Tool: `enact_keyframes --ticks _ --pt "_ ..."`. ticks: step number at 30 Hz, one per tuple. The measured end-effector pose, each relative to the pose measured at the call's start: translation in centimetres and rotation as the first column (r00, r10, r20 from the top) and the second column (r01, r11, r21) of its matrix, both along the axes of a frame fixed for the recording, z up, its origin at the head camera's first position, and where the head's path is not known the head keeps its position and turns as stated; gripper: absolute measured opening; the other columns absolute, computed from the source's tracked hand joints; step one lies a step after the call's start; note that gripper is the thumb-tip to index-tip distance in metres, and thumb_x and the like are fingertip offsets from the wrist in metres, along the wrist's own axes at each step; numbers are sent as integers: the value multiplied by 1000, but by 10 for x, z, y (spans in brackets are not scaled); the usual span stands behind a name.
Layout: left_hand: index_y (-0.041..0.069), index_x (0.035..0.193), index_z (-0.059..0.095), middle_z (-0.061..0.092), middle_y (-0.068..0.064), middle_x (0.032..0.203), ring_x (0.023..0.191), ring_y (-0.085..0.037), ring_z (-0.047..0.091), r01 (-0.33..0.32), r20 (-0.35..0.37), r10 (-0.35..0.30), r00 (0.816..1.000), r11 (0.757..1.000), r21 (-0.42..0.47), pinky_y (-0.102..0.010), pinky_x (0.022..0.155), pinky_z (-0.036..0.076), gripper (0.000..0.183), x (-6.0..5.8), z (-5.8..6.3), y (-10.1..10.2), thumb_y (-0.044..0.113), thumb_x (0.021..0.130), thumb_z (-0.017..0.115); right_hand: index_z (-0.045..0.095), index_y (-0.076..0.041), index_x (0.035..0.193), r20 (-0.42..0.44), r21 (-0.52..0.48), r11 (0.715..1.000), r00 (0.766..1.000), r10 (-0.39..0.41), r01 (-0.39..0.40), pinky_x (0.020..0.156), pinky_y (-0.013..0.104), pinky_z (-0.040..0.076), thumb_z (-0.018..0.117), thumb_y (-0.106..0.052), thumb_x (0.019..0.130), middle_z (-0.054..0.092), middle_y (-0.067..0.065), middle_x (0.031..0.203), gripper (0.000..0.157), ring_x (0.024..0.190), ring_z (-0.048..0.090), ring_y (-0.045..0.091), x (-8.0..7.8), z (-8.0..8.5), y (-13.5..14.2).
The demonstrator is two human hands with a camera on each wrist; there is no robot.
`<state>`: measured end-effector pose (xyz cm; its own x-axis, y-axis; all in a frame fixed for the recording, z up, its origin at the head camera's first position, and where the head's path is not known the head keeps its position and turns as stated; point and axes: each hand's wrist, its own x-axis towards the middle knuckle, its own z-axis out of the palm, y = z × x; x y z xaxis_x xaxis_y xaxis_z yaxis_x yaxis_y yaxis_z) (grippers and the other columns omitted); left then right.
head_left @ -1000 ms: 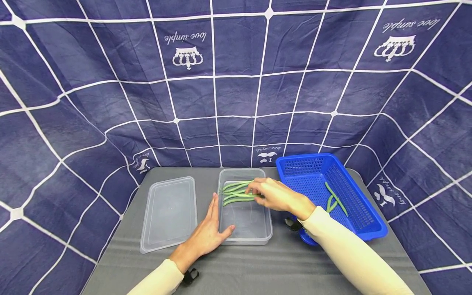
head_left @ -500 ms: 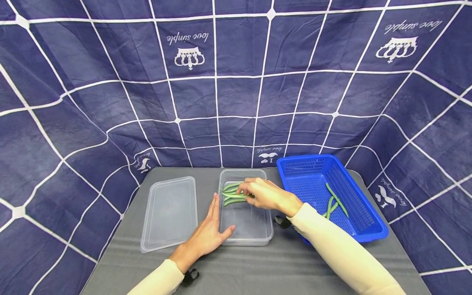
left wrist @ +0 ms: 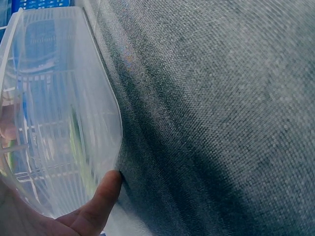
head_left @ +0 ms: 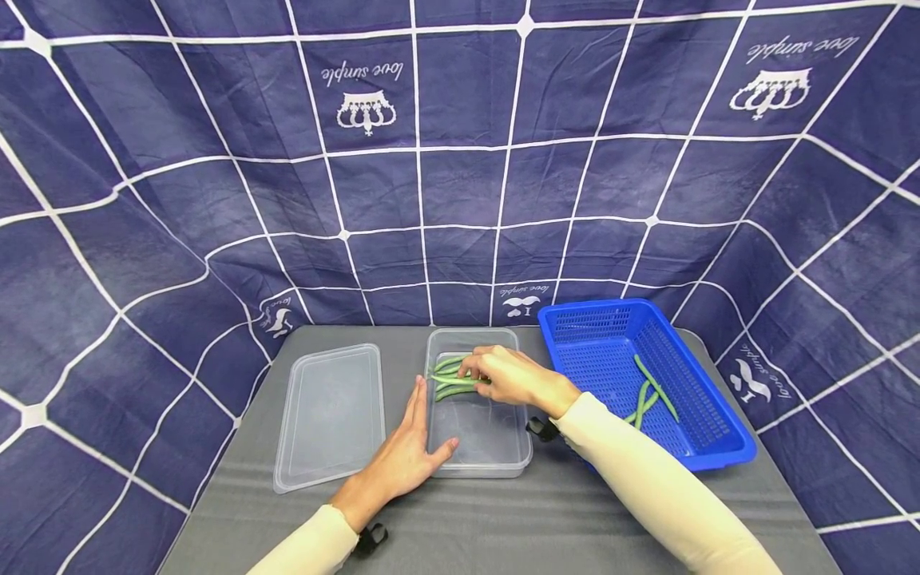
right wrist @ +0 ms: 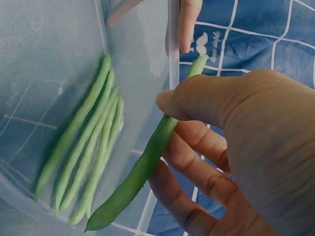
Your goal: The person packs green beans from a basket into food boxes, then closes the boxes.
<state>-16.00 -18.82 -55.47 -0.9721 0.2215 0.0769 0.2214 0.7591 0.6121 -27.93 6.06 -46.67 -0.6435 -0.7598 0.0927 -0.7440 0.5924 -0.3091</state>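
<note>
Over the clear plastic container (head_left: pixel 477 439), my right hand (head_left: pixel 513 377) pinches a green bean (right wrist: pixel 142 167) between thumb and fingers. Below that bean, several more green beans (right wrist: pixel 81 142) lie side by side on the container's floor, toward its far end in the head view. My left hand (head_left: pixel 404 451) rests against the container's left side with fingers straight and thumb spread. In the left wrist view, the left thumb (left wrist: pixel 101 201) touches the container's wall (left wrist: pixel 98 98).
A blue perforated basket (head_left: pixel 589 351) stands to the right, with a few green beans (head_left: pixel 656 390) inside. On the left, a clear lid (head_left: pixel 331 415) lies flat on the grey tabletop (head_left: pixel 460 527). A blue checked cloth (head_left: pixel 460 192) hangs behind and along the sides.
My right hand has moved a little left over the container with the bean. The left hand has stayed in place against the container's side.
</note>
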Motion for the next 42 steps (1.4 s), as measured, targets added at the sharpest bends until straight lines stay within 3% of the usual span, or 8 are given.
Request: enact_keyframes --ticks 17,23,29,36,42 --pt "1 187 3 7 -22 197 166 -49 50 -1 27 1 1000 1000 -10 -63 126 55 121 2 5 3 47 108 81 83 -19 138 12 0 1000 1000 -3 3 95 52 71 86 -14 104 83 7 127 34 115 83 22 3 2 9" --pt "-1 186 4 7 -23 197 171 -47 44 2 23 -2 1000 1000 -9 -63 128 52 120 2 5 2 50 108 79 83 -22 136 -2 -4 1000 1000 -13 13 92 48 71 86 -15 104 82 3 125 33 114 83 19 6 6 16" --pt "-3 186 6 10 -25 196 169 -48 47 0 11 0 1000 1000 -2 -63 126 54 120 3 5 2 48 107 81 85 -27 133 -43 0 1000 999 -15 15 89 42 69 86 -17 104 80 -2 122 30 108 82 16 10 10 24" --pt "-1 186 4 8 -24 197 172 -46 44 -8 16 8 1000 1000 2 -62 129 52 121 3 4 3 46 107 82 84 -23 135 -38 -24 999 998 -50 49 91 47 70 86 -15 105 81 1 124 31 111 84 24 16 16 43" --pt "-2 186 7 10 -24 197 170 -47 46 -10 0 10 1000 1000 -2 -62 126 55 121 4 5 3 50 107 81 84 -23 132 -67 -23 995 993 -97 95 88 48 70 86 -18 106 81 -3 120 27 109 82 18 18 19 64"
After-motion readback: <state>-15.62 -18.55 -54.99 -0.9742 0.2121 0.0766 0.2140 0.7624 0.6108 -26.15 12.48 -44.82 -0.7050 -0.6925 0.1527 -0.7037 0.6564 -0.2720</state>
